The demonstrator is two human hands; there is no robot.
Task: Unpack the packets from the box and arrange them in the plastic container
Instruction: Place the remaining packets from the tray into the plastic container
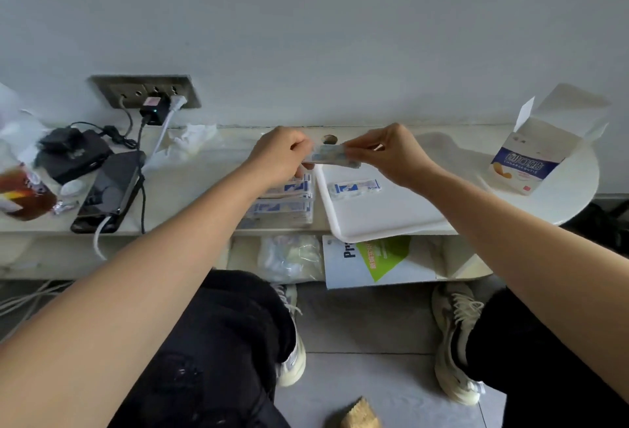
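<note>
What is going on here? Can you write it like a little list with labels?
Held: a small blue-and-white paper packet, pinched between left hand and right hand
Tray: white plastic container, one packet lying inside
Pile: stacked blue-and-white packets left of the container
Box: open white-and-blue cardboard box, standing far right on the table

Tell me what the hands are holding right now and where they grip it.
Both hands hold one small packet above the white tray: the left hand pinches its left end, the right hand its right end.
</note>
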